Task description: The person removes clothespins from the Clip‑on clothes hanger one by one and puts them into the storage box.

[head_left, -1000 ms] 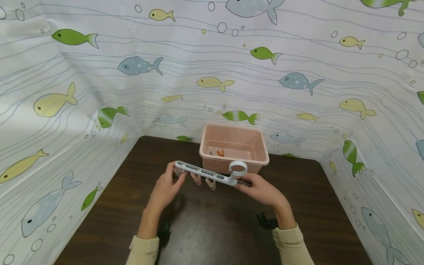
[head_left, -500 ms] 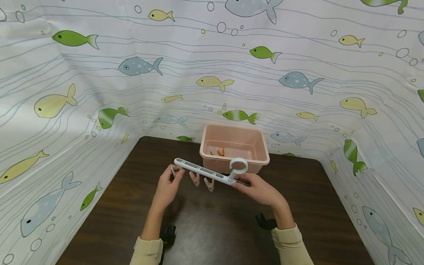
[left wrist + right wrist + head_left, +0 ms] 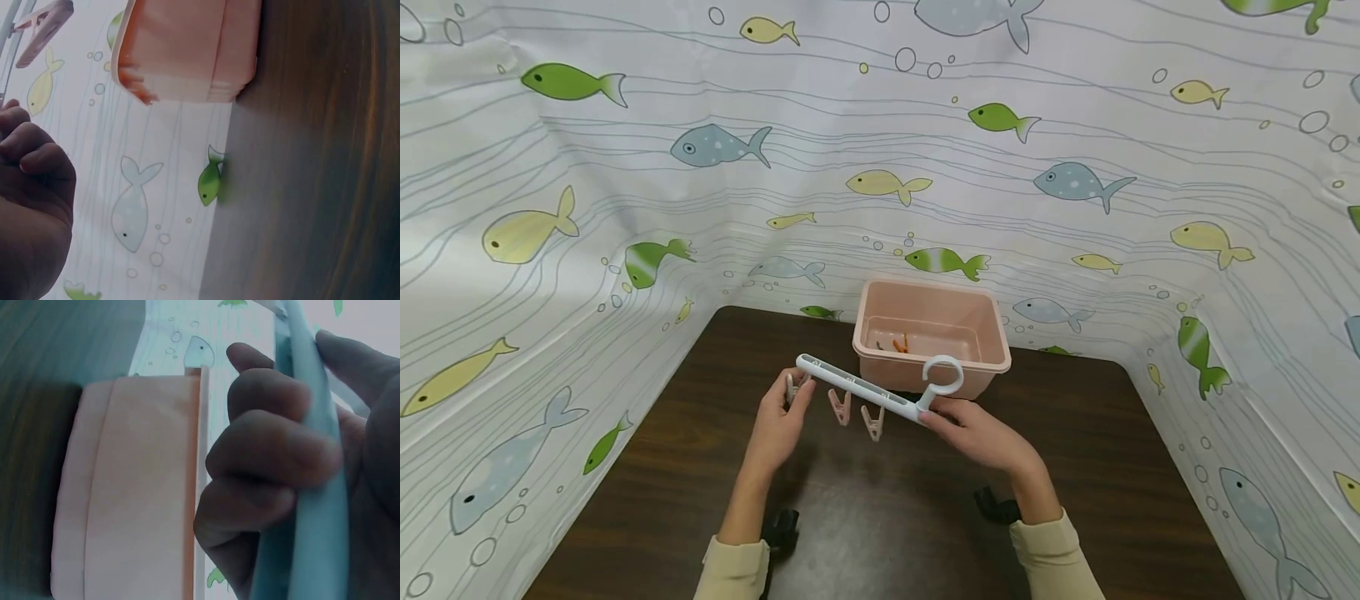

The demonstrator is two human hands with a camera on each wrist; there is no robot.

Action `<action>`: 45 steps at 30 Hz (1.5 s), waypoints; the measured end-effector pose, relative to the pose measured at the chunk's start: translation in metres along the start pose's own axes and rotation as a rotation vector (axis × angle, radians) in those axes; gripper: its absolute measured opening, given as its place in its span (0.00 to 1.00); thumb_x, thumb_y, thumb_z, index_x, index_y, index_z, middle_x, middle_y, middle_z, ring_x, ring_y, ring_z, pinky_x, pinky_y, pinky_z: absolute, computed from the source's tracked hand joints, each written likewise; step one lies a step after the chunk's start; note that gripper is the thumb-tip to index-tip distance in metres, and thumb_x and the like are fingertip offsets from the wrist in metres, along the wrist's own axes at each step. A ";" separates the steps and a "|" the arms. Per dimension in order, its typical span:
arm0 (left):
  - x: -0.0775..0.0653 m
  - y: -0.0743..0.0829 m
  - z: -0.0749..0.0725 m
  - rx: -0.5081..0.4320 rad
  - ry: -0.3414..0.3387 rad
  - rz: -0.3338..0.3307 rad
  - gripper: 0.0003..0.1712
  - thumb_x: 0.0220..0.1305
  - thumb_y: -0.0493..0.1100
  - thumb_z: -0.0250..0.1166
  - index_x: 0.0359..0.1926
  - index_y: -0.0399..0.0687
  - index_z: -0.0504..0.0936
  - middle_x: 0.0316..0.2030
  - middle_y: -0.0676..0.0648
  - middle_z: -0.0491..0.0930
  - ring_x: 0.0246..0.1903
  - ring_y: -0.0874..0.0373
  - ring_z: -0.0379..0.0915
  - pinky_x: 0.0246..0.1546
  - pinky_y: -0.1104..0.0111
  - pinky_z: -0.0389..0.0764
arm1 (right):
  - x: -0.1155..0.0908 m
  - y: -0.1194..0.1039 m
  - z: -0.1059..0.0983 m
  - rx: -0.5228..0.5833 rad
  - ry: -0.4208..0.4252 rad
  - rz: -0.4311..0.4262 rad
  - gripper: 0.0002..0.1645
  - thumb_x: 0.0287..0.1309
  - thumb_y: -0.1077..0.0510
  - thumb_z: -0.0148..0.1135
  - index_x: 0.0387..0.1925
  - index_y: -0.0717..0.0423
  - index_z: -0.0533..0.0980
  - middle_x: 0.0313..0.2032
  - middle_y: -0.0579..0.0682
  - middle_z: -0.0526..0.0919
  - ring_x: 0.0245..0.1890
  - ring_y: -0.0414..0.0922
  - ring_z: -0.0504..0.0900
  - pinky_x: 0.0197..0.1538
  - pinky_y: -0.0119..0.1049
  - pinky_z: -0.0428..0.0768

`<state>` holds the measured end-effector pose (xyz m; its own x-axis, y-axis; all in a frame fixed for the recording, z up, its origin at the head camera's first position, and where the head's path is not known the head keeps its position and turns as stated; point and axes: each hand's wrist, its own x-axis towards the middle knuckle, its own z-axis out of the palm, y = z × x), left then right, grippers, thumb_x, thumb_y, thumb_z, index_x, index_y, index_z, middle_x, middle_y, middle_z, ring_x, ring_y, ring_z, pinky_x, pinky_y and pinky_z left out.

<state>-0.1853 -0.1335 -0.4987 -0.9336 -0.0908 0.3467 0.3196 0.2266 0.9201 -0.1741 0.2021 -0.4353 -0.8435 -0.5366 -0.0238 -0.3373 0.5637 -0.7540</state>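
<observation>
A white clip hanger (image 3: 861,390) with a round hook (image 3: 943,375) is held in the air above the table, its left end higher. My right hand (image 3: 981,433) grips the bar just right of the hook; in the right wrist view, curled fingers (image 3: 269,450) wrap around it. At the raised end my left hand (image 3: 782,421) holds the leftmost clothespin (image 3: 794,387) between thumb and fingers. A pink clothespin (image 3: 839,407) and a pale clothespin (image 3: 873,422) hang from the bar between the hands. My right hand hides the bar's right end.
A pink plastic tub (image 3: 932,367) stands behind the hanger, with small orange and dark items (image 3: 901,344) on its floor. The dark wood table (image 3: 880,517) meets fish-patterned sheeting (image 3: 880,150) at the back and sides. Black straps (image 3: 996,507) show near the wrists.
My left hand has shifted slightly down from the bar's end to the leftmost clothespin. The bar's left end has risen a little, and my right hand has slid slightly left along it.
</observation>
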 end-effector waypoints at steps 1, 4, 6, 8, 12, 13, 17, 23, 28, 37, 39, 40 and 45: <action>0.000 0.001 0.001 0.006 0.002 0.009 0.09 0.81 0.44 0.63 0.56 0.48 0.82 0.35 0.49 0.72 0.33 0.58 0.68 0.36 0.68 0.71 | 0.000 0.000 0.002 -0.003 -0.002 0.011 0.15 0.83 0.43 0.55 0.43 0.46 0.79 0.29 0.43 0.69 0.27 0.38 0.68 0.35 0.36 0.71; 0.001 0.002 0.003 0.009 0.008 0.034 0.11 0.83 0.45 0.61 0.58 0.48 0.81 0.36 0.50 0.73 0.34 0.59 0.67 0.38 0.67 0.70 | 0.001 -0.001 0.009 -0.004 -0.011 0.051 0.17 0.83 0.40 0.54 0.43 0.45 0.79 0.29 0.42 0.68 0.28 0.37 0.67 0.37 0.35 0.70; 0.000 0.003 0.003 0.019 0.014 0.042 0.11 0.83 0.45 0.60 0.59 0.48 0.81 0.35 0.50 0.73 0.34 0.59 0.67 0.38 0.67 0.70 | 0.001 -0.003 0.013 0.003 -0.017 0.067 0.20 0.83 0.39 0.52 0.41 0.46 0.78 0.28 0.41 0.67 0.27 0.37 0.65 0.35 0.34 0.68; 0.000 0.003 0.003 0.056 0.022 0.046 0.11 0.84 0.46 0.60 0.58 0.48 0.80 0.33 0.50 0.71 0.32 0.58 0.67 0.36 0.66 0.70 | 0.001 -0.004 0.015 0.003 -0.018 0.074 0.21 0.84 0.38 0.51 0.39 0.46 0.78 0.27 0.41 0.66 0.25 0.37 0.64 0.33 0.33 0.67; -0.002 0.002 0.003 0.192 0.041 0.054 0.11 0.84 0.48 0.60 0.58 0.49 0.79 0.28 0.49 0.70 0.26 0.55 0.66 0.32 0.62 0.69 | 0.001 -0.006 0.016 -0.020 -0.015 0.076 0.23 0.84 0.36 0.50 0.37 0.45 0.78 0.25 0.41 0.65 0.24 0.36 0.62 0.31 0.33 0.65; -0.003 0.002 0.003 0.233 0.050 0.059 0.12 0.84 0.49 0.60 0.58 0.50 0.79 0.27 0.48 0.71 0.26 0.55 0.67 0.31 0.61 0.70 | 0.001 -0.006 0.016 -0.025 -0.015 0.077 0.24 0.83 0.36 0.50 0.37 0.45 0.78 0.26 0.40 0.65 0.24 0.36 0.62 0.31 0.33 0.65; -0.004 0.002 0.004 0.393 0.086 0.126 0.13 0.82 0.47 0.62 0.59 0.49 0.79 0.24 0.47 0.74 0.23 0.54 0.67 0.26 0.59 0.69 | 0.002 -0.006 0.017 -0.041 -0.024 0.082 0.26 0.83 0.34 0.48 0.36 0.45 0.78 0.26 0.41 0.65 0.24 0.37 0.62 0.31 0.33 0.65; -0.005 0.003 0.002 0.683 0.152 0.365 0.15 0.77 0.43 0.68 0.56 0.42 0.78 0.18 0.47 0.74 0.14 0.59 0.58 0.16 0.62 0.62 | 0.001 -0.008 0.020 -0.092 -0.016 0.088 0.31 0.84 0.34 0.47 0.34 0.50 0.80 0.25 0.40 0.67 0.25 0.36 0.63 0.31 0.33 0.66; -0.002 0.004 -0.001 0.815 0.208 0.466 0.15 0.75 0.43 0.70 0.54 0.42 0.78 0.16 0.47 0.75 0.12 0.56 0.56 0.14 0.60 0.61 | 0.002 -0.010 0.021 -0.115 0.010 0.082 0.33 0.83 0.32 0.46 0.35 0.52 0.81 0.24 0.40 0.68 0.25 0.36 0.64 0.32 0.33 0.66; -0.002 0.001 -0.002 0.925 0.211 0.544 0.13 0.75 0.44 0.69 0.51 0.42 0.78 0.18 0.46 0.77 0.11 0.53 0.56 0.15 0.62 0.60 | 0.002 -0.008 0.026 -0.106 -0.011 0.116 0.35 0.83 0.32 0.46 0.34 0.54 0.80 0.23 0.40 0.65 0.23 0.37 0.61 0.29 0.33 0.63; 0.000 -0.001 -0.002 0.956 0.223 0.578 0.11 0.79 0.45 0.65 0.50 0.41 0.79 0.18 0.45 0.79 0.11 0.50 0.62 0.16 0.61 0.62 | 0.003 -0.006 0.027 -0.094 -0.019 0.112 0.34 0.84 0.32 0.45 0.33 0.52 0.79 0.23 0.40 0.64 0.23 0.37 0.61 0.29 0.33 0.63; 0.000 -0.001 -0.002 0.970 0.231 0.597 0.11 0.81 0.46 0.63 0.49 0.41 0.79 0.19 0.45 0.79 0.11 0.49 0.65 0.17 0.61 0.63 | 0.004 -0.005 0.027 -0.083 -0.027 0.109 0.33 0.84 0.33 0.45 0.32 0.51 0.79 0.23 0.40 0.64 0.23 0.37 0.61 0.29 0.33 0.63; 0.002 -0.004 -0.003 0.997 0.234 0.636 0.22 0.89 0.52 0.47 0.48 0.41 0.80 0.19 0.45 0.80 0.12 0.50 0.70 0.19 0.60 0.65 | 0.007 0.001 0.030 -0.032 -0.063 0.094 0.31 0.86 0.37 0.43 0.31 0.47 0.78 0.23 0.40 0.65 0.23 0.37 0.61 0.30 0.33 0.64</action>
<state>-0.1880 -0.1379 -0.5007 -0.5691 0.1589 0.8067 0.3497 0.9348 0.0626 -0.1678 0.1803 -0.4560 -0.8442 -0.5186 -0.1356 -0.2719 0.6324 -0.7254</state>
